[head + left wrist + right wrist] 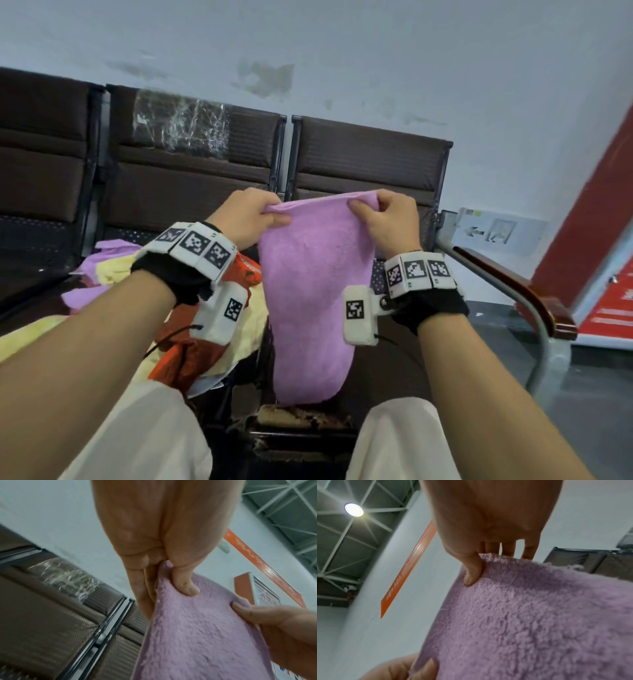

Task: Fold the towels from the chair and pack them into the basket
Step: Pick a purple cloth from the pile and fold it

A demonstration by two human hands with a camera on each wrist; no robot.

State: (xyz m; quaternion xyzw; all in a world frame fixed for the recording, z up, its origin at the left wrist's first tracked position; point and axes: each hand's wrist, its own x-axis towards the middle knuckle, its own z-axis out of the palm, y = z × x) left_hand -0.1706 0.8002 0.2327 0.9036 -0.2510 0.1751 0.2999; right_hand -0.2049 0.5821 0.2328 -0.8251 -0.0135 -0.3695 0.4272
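A purple fleece towel hangs in front of me, held up by its top edge. My left hand pinches the top left corner between thumb and fingers. My right hand pinches the top right corner the same way. The towel's lower end droops down to about knee height. In the left wrist view the left thumb presses the purple towel against the fingers. In the right wrist view the right thumb pinches the same towel. The basket is not in view.
A pile of yellow, purple and red-orange towels lies on the dark brown chair seat to my left. A row of brown chairs stands against the pale wall. A metal and wood armrest juts out at right. My knees in cream trousers are below.
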